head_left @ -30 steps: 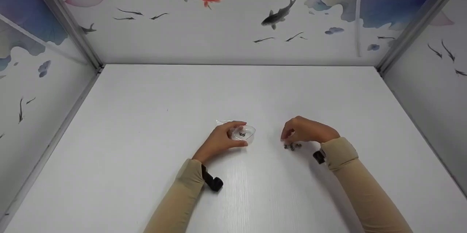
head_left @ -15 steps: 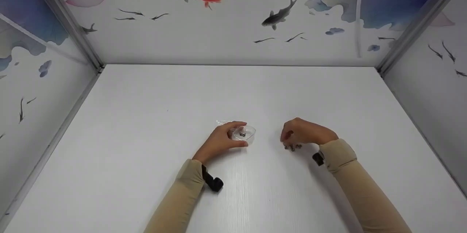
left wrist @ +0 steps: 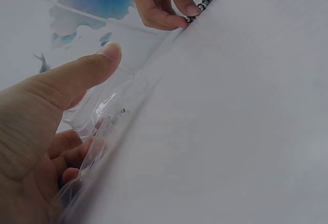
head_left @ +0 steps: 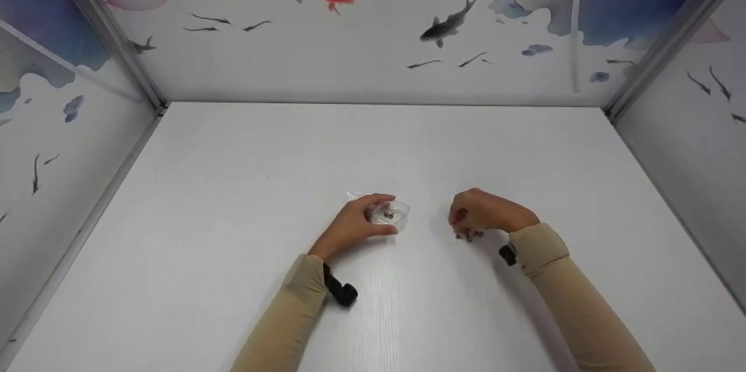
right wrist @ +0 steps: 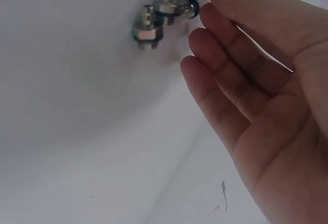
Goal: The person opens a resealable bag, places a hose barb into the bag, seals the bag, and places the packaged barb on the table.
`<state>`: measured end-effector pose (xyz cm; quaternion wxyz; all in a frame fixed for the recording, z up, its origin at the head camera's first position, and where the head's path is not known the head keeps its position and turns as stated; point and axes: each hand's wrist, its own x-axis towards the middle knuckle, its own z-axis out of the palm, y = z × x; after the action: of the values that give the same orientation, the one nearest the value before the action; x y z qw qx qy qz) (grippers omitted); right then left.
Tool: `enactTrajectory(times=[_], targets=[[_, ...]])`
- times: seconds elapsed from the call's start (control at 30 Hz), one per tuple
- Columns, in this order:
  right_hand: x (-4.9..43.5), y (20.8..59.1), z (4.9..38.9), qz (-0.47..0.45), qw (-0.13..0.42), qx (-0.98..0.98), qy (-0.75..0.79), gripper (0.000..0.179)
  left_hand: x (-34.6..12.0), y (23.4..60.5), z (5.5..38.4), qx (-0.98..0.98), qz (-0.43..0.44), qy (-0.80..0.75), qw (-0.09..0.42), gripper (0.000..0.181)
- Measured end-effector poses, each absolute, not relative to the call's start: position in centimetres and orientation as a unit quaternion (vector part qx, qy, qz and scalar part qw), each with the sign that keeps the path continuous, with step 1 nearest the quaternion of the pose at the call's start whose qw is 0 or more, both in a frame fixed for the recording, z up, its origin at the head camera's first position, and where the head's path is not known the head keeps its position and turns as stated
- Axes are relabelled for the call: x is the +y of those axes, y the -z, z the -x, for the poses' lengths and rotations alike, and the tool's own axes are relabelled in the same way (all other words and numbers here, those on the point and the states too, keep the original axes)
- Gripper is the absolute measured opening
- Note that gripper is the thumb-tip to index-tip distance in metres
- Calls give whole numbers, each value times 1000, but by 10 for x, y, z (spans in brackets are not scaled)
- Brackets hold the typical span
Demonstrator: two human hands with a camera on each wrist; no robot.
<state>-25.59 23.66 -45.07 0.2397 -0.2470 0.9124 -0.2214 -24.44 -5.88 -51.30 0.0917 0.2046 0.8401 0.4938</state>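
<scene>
My left hand (head_left: pixel 349 223) grips a clear plastic bag (head_left: pixel 402 217), thumb and fingers spread round its mouth. Several small metal pieces (head_left: pixel 389 215) show inside it. To the right, my right hand (head_left: pixel 486 209) reaches down to a small cluster of metal barbed fittings (head_left: pixel 469 237) on the table. Seen from the right wrist, one fitting (right wrist: pixel 147 32) has a hex collar and a ribbed stem. At the cluster's end, thumb and forefinger pinch a metal fitting (left wrist: pixel 190 19); the other fingers are bent and hold nothing.
The white table (head_left: pixel 280 144) carries the bag and the fittings. Walls printed with fish and petals (head_left: pixel 349 57) close it in at the back and both sides. Each wrist wears a black camera strap (head_left: pixel 341 290).
The right hand has shifted only slightly over the fittings, its fingertips staying at the cluster. The left hand and bag hold their place.
</scene>
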Motion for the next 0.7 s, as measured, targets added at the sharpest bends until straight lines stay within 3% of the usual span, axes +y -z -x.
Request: enactTrajectory(times=[0.7], targets=[[235, 448, 259, 282, 208, 913, 211, 10, -59, 511, 243, 839, -210, -493, 92, 65]])
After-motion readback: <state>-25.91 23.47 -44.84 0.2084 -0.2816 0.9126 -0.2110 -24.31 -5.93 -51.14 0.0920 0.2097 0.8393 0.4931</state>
